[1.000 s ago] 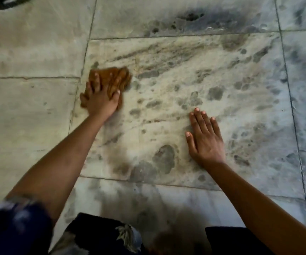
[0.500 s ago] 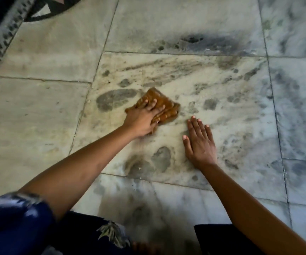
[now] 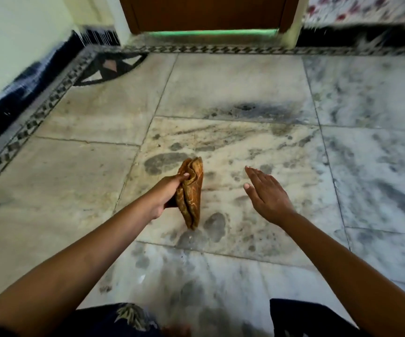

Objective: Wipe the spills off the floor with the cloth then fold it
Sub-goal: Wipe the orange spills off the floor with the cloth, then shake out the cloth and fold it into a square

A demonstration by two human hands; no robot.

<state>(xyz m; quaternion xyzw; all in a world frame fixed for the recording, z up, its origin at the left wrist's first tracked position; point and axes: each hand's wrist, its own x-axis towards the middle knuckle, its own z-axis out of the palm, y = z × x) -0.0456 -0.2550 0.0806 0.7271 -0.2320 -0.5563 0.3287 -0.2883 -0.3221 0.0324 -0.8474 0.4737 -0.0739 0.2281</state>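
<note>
My left hand (image 3: 166,194) grips a brown patterned cloth (image 3: 191,190) and holds it lifted above the floor, bunched and hanging edge-down. To its right my right hand (image 3: 266,193) hovers above the floor, flat, with fingers together and nothing in it. Beneath both hands lies a pale marble tile (image 3: 269,152) marked with dark damp patches and smears (image 3: 165,161), with more wet blotches (image 3: 214,226) just under the cloth.
A brown door (image 3: 206,13) with a lit gap under it stands at the far end. A black-and-white patterned border (image 3: 38,115) runs along the left wall and far edge. My dark-clothed knees (image 3: 123,319) fill the bottom.
My left hand has lifted the cloth off the floor, where it was wiping. My right hand has risen from the tile. The view has tilted up, showing the door and walls.
</note>
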